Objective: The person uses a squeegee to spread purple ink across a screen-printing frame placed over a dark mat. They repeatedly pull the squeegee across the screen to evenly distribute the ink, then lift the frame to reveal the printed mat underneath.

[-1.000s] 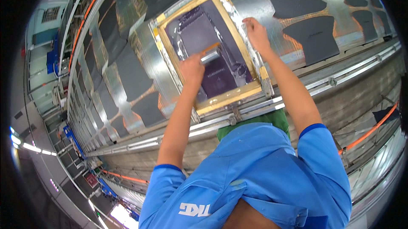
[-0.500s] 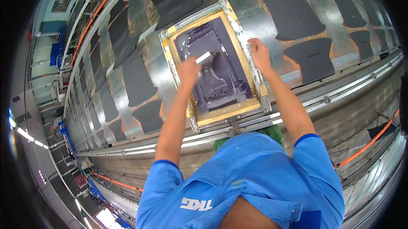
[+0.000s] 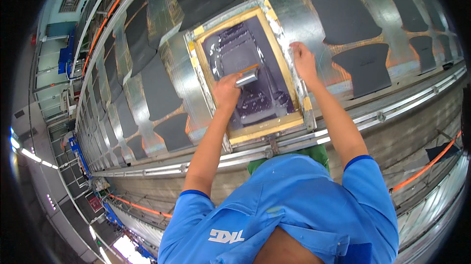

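Note:
A screen-printing frame [image 3: 269,132] with yellowish taped inner edges lies in front of me on a long metal table. Dark purple ink covers its mesh [image 3: 240,58], with wet, glossy streaks along the sides and the near part. My left hand [image 3: 226,92] is closed around a squeegee [image 3: 247,78], a short metal holder with a thin orange edge, over the middle of the mesh. At the frame's right side, my right hand [image 3: 304,63] has its curled fingers on the metal side rail [image 3: 284,43].
Dark grey shaped sheets [image 3: 360,65] lie in rows on the metal tabletop [image 3: 301,21], both sides of the frame. A metal rail [image 3: 387,117] runs along the table's near edge, between it and my body. Orange cables [image 3: 424,166] and lit work areas lie beyond.
The left hand and squeegee have moved nearer to me and slightly right over the mesh. The squeegee has turned, showing its orange edge. My right hand stays at the frame's right side.

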`<act>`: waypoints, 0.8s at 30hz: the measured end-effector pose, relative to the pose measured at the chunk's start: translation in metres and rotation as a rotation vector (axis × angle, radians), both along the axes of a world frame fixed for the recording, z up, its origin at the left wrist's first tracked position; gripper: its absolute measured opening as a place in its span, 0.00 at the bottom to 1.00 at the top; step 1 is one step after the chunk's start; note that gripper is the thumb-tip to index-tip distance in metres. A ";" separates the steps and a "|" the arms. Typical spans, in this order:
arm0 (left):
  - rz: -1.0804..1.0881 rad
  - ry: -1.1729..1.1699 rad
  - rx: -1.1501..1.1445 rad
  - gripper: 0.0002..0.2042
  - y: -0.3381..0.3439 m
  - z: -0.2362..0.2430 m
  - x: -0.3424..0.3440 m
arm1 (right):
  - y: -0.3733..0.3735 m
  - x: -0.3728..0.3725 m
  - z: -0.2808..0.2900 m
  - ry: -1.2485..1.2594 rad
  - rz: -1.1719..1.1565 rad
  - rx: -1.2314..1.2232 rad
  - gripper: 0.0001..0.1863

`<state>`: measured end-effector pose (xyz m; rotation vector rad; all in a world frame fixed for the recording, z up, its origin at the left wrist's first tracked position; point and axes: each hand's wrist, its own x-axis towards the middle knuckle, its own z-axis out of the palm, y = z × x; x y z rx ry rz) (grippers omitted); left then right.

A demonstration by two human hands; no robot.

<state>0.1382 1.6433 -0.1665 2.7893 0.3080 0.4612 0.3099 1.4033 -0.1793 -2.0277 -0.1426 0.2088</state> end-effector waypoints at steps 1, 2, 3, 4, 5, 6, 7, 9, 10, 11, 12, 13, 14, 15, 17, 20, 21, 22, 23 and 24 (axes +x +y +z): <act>0.046 0.042 -0.016 0.13 0.013 0.002 0.015 | 0.000 -0.001 -0.004 -0.012 -0.004 -0.007 0.11; 0.092 0.078 -0.028 0.12 0.032 0.005 0.037 | 0.004 -0.002 -0.006 -0.018 -0.004 0.005 0.11; 0.133 0.114 -0.042 0.12 0.052 0.010 0.062 | 0.006 -0.001 -0.007 -0.001 -0.003 0.025 0.11; 0.148 0.209 -0.046 0.13 0.070 0.019 0.088 | 0.010 -0.003 -0.007 0.025 -0.001 0.037 0.11; 0.165 0.316 -0.056 0.14 0.083 0.027 0.108 | 0.011 -0.005 -0.008 0.061 0.004 0.041 0.11; 0.164 0.354 0.021 0.14 0.099 0.032 0.121 | 0.017 -0.004 -0.008 0.047 0.011 0.042 0.11; 0.170 0.394 0.096 0.14 0.111 0.033 0.129 | 0.025 -0.003 -0.009 0.036 0.025 0.044 0.11; 0.171 0.411 0.118 0.13 0.098 0.032 0.135 | 0.017 -0.009 -0.008 0.075 0.021 0.011 0.11; 0.182 0.369 0.119 0.13 0.092 0.026 0.127 | 0.017 -0.006 0.003 0.111 0.038 -0.011 0.11; 0.188 0.326 0.122 0.13 0.084 0.020 0.118 | 0.015 -0.005 0.008 0.147 0.048 -0.034 0.11; 0.148 0.311 0.123 0.12 0.075 0.013 0.101 | 0.015 -0.008 0.000 0.130 0.027 0.035 0.12; 0.125 0.290 0.111 0.12 0.057 0.014 0.088 | 0.013 -0.004 -0.014 0.022 0.013 0.056 0.12; 0.108 0.270 0.103 0.12 0.036 0.024 0.076 | 0.013 0.002 -0.030 -0.086 0.003 0.083 0.12; 0.104 0.273 0.088 0.12 0.014 0.025 0.046 | 0.012 0.003 -0.023 -0.075 0.013 0.045 0.12; 0.069 0.255 0.056 0.14 -0.023 0.021 -0.009 | 0.008 0.007 -0.010 -0.067 0.029 0.038 0.12; 0.035 0.170 0.041 0.16 -0.082 0.021 -0.085 | 0.001 0.009 -0.002 0.023 0.031 0.007 0.12; 0.031 0.134 0.029 0.16 -0.095 0.018 -0.101 | 0.001 0.018 0.000 0.038 0.036 0.000 0.12; 0.025 0.098 0.017 0.16 -0.107 0.015 -0.114 | 0.000 0.023 -0.003 0.072 0.063 0.027 0.12; 0.024 0.062 0.001 0.16 -0.113 0.016 -0.122 | 0.001 0.025 -0.007 0.093 0.090 -0.011 0.12; 0.025 0.062 0.003 0.16 -0.112 0.015 -0.124 | 0.001 0.026 -0.012 0.113 0.108 -0.050 0.12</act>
